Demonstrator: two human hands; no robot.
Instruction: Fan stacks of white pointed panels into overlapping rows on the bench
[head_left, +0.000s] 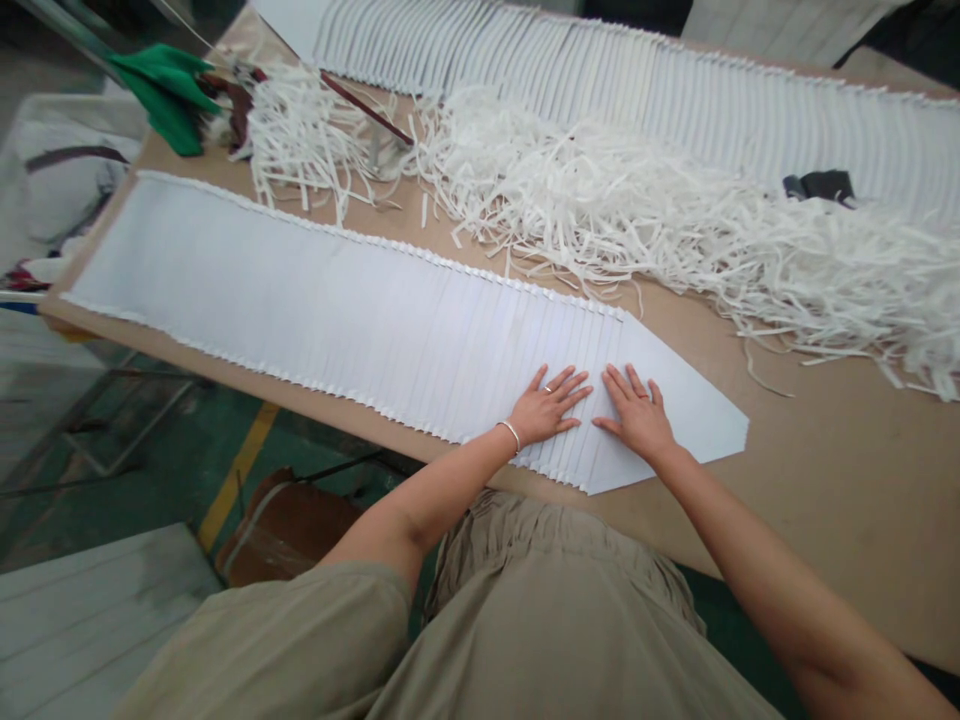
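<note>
A long row of overlapping white sheets (300, 290) lies fanned out across the table, its layered edges showing as fine lines toward the right. My left hand (551, 405) rests flat on the stepped edges with fingers spread; a ring and a bracelet are on it. Just to its right, my right hand (637, 410) lies flat with fingers stretched out, touching the sheet with the pointed end (697, 410). Neither hand grips anything. Small uneven tabs run along both long sides of the row.
A heap of thin white strips (660, 210) lies behind the row on the brown table (847, 510). Beyond it stretches another fanned row of white pieces (510, 60), with a small black object (829, 186) near it. Green cloth (169, 95) sits at the far left corner.
</note>
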